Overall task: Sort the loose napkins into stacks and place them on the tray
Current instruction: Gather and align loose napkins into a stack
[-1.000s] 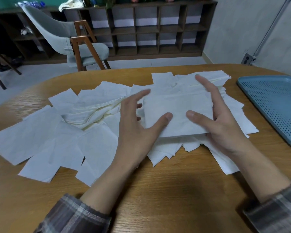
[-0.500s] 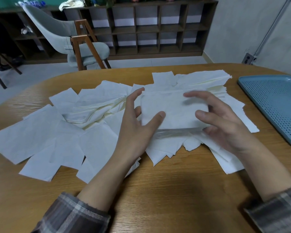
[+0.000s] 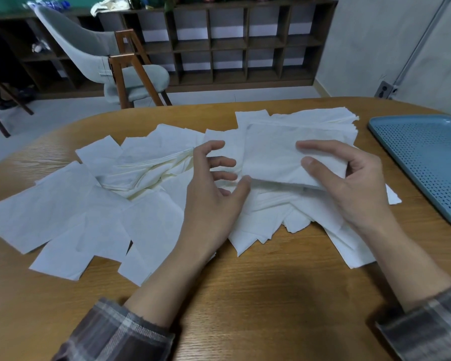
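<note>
Several loose white napkins [image 3: 71, 212] lie scattered across the wooden table [image 3: 271, 295]. My right hand [image 3: 349, 188] grips a small squared stack of napkins [image 3: 274, 155], thumb on top and fingers round its right edge, lifted slightly above the pile. My left hand [image 3: 214, 188] hovers at the stack's left edge with loosely curled fingers; its thumb tip touches the stack's near left corner and it holds nothing. A thicker heap of napkins [image 3: 331, 118] lies behind the stack. The blue perforated tray [image 3: 432, 162] sits at the right with nothing on it.
A grey chair with wooden legs [image 3: 120, 63] stands beyond the table's far edge, in front of a dark cubby shelf [image 3: 232, 43]. Bare wood lies between me and the napkins.
My right hand has closed round the stack and lifted it, shifting it right. My left hand has let go of the stack's left side and its fingers have curled.
</note>
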Motion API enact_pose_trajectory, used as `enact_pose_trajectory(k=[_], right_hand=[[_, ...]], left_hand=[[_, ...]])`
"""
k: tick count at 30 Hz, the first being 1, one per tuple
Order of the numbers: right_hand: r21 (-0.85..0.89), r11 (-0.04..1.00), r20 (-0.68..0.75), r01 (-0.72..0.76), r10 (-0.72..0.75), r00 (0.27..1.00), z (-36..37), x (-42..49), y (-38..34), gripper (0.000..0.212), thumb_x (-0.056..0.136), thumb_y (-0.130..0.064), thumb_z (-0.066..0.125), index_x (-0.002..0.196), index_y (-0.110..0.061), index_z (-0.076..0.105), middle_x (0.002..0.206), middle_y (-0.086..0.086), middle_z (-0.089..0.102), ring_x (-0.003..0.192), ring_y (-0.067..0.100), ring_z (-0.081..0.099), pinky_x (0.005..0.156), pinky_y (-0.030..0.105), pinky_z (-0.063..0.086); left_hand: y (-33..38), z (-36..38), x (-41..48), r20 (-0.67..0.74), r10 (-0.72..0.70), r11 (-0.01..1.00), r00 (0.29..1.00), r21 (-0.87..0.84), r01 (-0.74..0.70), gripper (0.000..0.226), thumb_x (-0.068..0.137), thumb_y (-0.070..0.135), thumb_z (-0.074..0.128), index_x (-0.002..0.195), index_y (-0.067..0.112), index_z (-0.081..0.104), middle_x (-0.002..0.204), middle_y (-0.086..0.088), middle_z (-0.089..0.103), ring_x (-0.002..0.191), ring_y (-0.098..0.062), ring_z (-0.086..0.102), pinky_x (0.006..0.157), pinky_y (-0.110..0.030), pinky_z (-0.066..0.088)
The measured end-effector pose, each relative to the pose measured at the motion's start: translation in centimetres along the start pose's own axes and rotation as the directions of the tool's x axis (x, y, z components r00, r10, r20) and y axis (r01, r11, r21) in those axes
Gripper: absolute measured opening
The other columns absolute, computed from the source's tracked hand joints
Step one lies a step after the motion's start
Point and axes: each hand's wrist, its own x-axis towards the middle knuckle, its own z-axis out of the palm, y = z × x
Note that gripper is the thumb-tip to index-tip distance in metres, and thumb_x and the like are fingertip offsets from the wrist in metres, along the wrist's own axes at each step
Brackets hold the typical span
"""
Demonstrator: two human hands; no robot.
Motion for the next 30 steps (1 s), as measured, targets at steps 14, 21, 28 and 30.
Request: enact_pose_trajectory(k=[14,21,28,30], right_hand=[[-0.013,0.998,-0.052,-0.053,0.053,0.997,0.1,0.2,0.7,0.023,0.097,-0.006,0.072,0.111,-0.023,0.079,0.114,-0.022,0.077,0.119,-0.004,0.065,0.1,0.008,0.042],[-0.011,0.997,-0.033,-0.078,0.077,0.996,0.2,0.1,0.7,0.022,0.097,-0.006,0.072,0.108,-0.024,0.08,0.112,-0.022,0.077,0.117,-0.005,0.065,0.096,0.004,0.041],[-0.028,0.996,-0.031,-0.084,0.083,0.996,0.2,0.1,0.7,0.021,0.098,-0.007,0.071,0.11,-0.023,0.08,0.112,-0.023,0.076,0.117,-0.007,0.064,0.095,0.003,0.04],[-0.029,0.996,-0.032,-0.088,0.087,0.996,0.1,0.1,0.7,0.021,0.098,-0.007,0.071,0.11,-0.022,0.08,0.114,-0.023,0.076,0.117,-0.008,0.063,0.095,0.003,0.04]], left_hand=[[-3.3,1.5,0.0,0.243,0.387,0.746,0.889,0.484,-0.457,0.011,0.095,0.031,0.077,0.102,0.024,0.082,0.098,0.01,0.063,0.092,-0.012,0.057,0.074,-0.03,0.045],[-3.8,1.6,0.4,0.242,0.476,0.667,0.845,0.527,-0.527,0.01,0.091,0.024,0.077,0.099,0.021,0.083,0.097,0.004,0.065,0.085,-0.017,0.056,0.064,-0.036,0.05],[-2.9,1.4,0.1,0.297,0.551,0.625,0.78,0.473,-0.622,0.002,0.089,0.013,0.076,0.09,0.012,0.076,0.1,-0.001,0.063,0.085,-0.02,0.057,0.065,-0.036,0.049],[-2.4,1.3,-0.2,0.321,0.566,0.62,0.759,0.441,-0.649,0.003,0.087,0.013,0.076,0.089,0.012,0.074,0.099,0.0,0.063,0.086,-0.02,0.057,0.068,-0.035,0.049]])
